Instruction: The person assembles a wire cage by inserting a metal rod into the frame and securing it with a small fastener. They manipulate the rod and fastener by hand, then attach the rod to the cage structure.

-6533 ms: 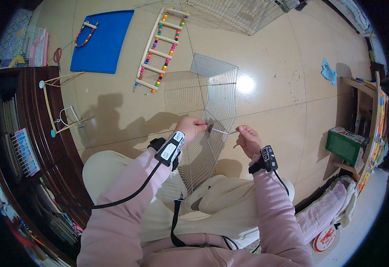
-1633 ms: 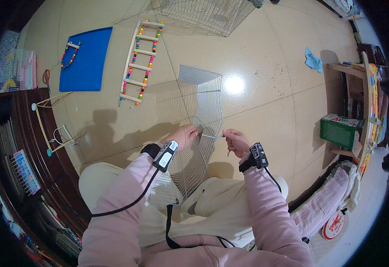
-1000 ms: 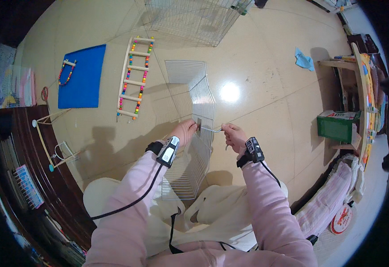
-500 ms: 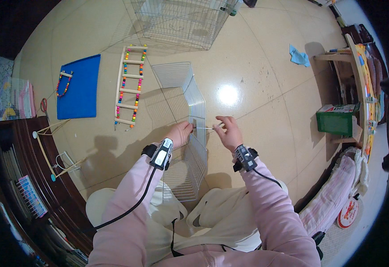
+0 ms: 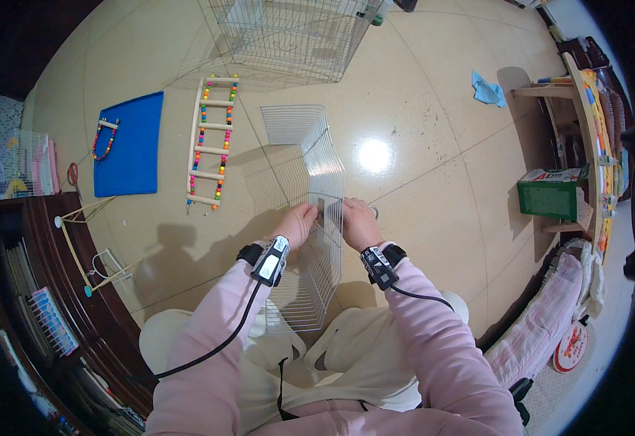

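A bent white wire cage panel (image 5: 328, 171) stands on the floor in front of my knees, folded in a zigzag. My left hand (image 5: 299, 224) is closed in a pinch at its left face, beside a small greyish plate (image 5: 321, 206) on the wires. What those fingertips hold, if anything, is hidden. On the panel's right face, my right hand (image 5: 361, 224) is closed with its fingertips against the wires. A metal ring (image 5: 375, 212) sticks out beside that hand; it belongs to a thin metal rod, whose shaft is now mostly hidden by fingers and panel.
A beaded wooden ladder (image 5: 212, 145) and a blue tray (image 5: 132, 163) with a bead string (image 5: 99, 139) lie left. A large wire cage (image 5: 288, 43) stands ahead. Right are a blue cloth (image 5: 487, 90), a green box (image 5: 548, 200) and a wooden shelf (image 5: 583, 131). A wooden stand (image 5: 77, 251) leans left.
My right hand has moved left against the panel, with the rod between the hands no longer showing. The panel and my left hand have shifted slightly right.
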Tool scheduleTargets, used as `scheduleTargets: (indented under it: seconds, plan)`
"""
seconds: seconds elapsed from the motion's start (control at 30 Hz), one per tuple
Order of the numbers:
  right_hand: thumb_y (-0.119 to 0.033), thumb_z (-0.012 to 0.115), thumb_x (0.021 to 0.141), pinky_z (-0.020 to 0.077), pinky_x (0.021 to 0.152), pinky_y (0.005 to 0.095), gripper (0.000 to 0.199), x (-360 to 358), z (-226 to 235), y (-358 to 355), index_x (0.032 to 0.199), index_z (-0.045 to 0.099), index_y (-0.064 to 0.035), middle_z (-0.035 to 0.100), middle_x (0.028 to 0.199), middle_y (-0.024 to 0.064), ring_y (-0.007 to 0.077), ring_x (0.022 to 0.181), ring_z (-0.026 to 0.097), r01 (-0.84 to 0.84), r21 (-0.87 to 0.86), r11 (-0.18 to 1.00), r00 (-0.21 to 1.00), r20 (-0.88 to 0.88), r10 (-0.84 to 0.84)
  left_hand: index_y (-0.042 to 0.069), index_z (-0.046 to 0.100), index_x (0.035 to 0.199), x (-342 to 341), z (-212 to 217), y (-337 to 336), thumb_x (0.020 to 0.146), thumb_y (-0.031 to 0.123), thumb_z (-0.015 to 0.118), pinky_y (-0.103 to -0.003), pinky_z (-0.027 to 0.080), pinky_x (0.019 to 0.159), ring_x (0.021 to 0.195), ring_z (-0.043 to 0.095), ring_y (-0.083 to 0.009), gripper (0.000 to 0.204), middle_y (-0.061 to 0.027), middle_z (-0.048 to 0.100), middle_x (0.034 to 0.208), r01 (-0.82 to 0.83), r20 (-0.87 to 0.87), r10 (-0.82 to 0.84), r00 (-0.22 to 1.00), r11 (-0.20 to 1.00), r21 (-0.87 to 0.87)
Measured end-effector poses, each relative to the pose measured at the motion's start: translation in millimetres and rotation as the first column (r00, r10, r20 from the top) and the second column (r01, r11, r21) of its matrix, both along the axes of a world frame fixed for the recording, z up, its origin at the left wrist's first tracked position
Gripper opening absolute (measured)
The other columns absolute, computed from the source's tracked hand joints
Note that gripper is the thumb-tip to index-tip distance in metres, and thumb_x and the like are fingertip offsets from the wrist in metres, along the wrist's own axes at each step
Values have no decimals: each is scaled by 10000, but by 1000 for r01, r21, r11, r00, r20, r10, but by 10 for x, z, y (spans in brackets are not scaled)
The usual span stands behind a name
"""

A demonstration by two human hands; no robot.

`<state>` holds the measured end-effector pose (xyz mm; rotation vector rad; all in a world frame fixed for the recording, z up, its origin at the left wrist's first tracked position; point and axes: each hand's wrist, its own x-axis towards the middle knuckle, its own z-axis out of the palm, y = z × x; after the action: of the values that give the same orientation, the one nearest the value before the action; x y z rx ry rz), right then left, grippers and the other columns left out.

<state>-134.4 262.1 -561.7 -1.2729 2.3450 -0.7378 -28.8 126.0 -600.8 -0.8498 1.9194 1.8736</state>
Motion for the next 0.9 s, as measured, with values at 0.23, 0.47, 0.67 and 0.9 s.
scheduleTargets:
  seconds: [0.23, 0.47, 0.67, 0.9]
  plan:
    - [-170, 559, 774, 358, 728, 350, 82, -43, -60, -14, 829, 582, -112, 550, 741, 46, 228, 766, 541, -120, -31, 992, 991, -64, 118, 1, 515, 907, 5, 205, -2, 869, 119, 446, -335, 432, 648, 677, 510, -278, 142, -169, 544, 766, 45, -131, -87, 987, 954, -297]
    - [-163, 534, 777, 341, 749, 349, 67, -68, -3, -9, 816, 569, -121, 535, 738, 39, 216, 762, 534, -130, 44, 991, 986, -96, 134, 17, 518, 867, 34, 74, -63, 898, 163, 430, -312, 418, 606, 648, 493, -195, 174, -108, 514, 708, 115, -141, -168, 976, 940, -321]
    - [-144, 533, 763, 336, 771, 351, 72, -57, 24, 7, 824, 567, -126, 508, 730, 32, 205, 761, 520, -114, 0, 993, 973, -201, 112, 84, 493, 725, -26, 52, -57, 913, 292, 416, -243, 309, 442, 471, 379, -97, 291, 23, 406, 546, -182, 174, 119, 978, 891, 415]
    - [-148, 528, 768, 340, 768, 358, 72, -36, -20, 46, 828, 557, -122, 522, 731, 38, 210, 761, 527, -127, -1, 992, 967, -222, 124, 125, 458, 713, -126, 123, -92, 897, 383, 418, -222, 254, 407, 432, 322, -74, 320, 50, 365, 515, -245, 347, 51, 937, 804, 542]
